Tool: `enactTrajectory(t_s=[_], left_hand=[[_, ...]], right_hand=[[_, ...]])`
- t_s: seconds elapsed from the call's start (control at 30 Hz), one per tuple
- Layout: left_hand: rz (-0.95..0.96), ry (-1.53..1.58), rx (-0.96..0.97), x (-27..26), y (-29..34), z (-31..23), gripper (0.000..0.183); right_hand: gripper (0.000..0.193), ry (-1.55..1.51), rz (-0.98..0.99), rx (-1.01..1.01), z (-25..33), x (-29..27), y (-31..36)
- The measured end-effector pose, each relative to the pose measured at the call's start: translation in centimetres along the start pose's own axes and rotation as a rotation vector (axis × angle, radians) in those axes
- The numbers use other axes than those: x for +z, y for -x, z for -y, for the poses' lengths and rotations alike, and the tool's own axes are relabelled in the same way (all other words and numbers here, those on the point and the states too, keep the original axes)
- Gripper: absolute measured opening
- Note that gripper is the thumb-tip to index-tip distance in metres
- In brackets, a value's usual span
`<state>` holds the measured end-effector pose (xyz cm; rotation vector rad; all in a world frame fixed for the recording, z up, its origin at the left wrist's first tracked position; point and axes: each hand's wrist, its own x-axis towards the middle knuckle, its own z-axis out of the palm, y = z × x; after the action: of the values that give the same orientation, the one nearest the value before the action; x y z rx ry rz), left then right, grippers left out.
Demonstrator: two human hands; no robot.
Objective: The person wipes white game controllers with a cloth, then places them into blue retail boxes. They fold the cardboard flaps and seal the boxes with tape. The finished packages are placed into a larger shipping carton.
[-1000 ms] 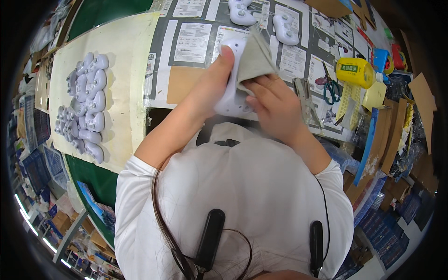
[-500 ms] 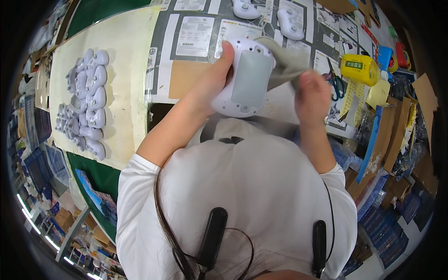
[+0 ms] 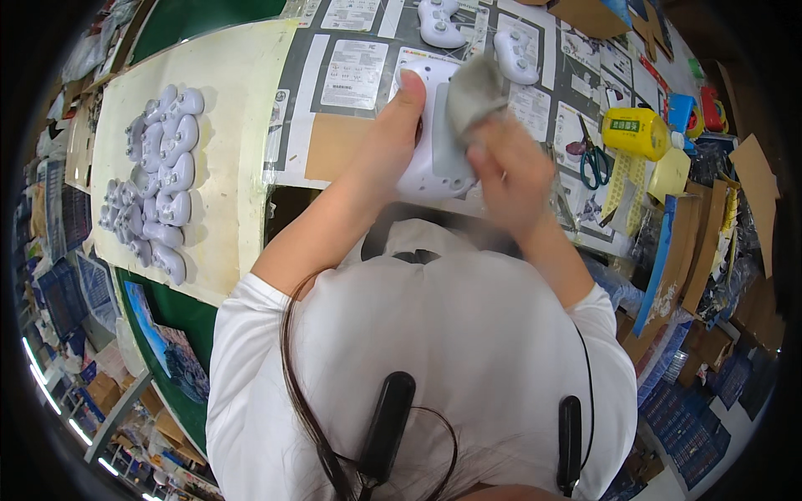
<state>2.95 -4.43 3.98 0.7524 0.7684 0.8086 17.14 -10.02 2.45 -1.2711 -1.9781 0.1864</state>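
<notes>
A white game controller [image 3: 440,171] with a grey panel on its back is gripped at its left side by my left hand [image 3: 401,121], thumb on the upper edge. My right hand [image 3: 514,171] is closed on a grey cloth [image 3: 478,93], which lies over the controller's right side and hides part of the panel. The right fingers are somewhat smeared by motion. On the table beyond, one white controller [image 3: 440,23] and another white controller [image 3: 516,57] lie apart from my hands.
Several white controllers [image 3: 174,179] sit grouped on a pale board [image 3: 238,125] at the left. Right of my hands lie scissors [image 3: 594,165], a yellow bottle [image 3: 632,132] and a tape dispenser [image 3: 713,108]. Cardboard pieces [image 3: 668,259] stand along the right edge. Printed sheets [image 3: 354,73] cover the tabletop.
My right hand has moved left with the cloth, from beside the controller onto its right side. My left hand keeps its hold on the controller.
</notes>
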Motion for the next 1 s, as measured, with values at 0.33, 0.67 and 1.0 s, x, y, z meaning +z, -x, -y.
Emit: enactTrajectory(t_s=[0.33, 0.67, 1.0], left_hand=[[0.163, 0.15, 0.153, -1.6, 0.4, -2.0, 0.071], [-0.116, -0.281, 0.609, -1.0, 1.6, 0.5, 0.048], [-0.252, -0.315, 0.866, -5.4, 5.2, -1.8, 0.047]], right_hand=[[0.029, -1.075, -0.791, 0.8, 3.7, -2.4, -2.2], [0.016, -0.197, -0.227, 0.17, 3.9, 2.3, -2.5], [0.06, -0.262, 0.101, -0.08, 5.8, 8.1, -4.5]])
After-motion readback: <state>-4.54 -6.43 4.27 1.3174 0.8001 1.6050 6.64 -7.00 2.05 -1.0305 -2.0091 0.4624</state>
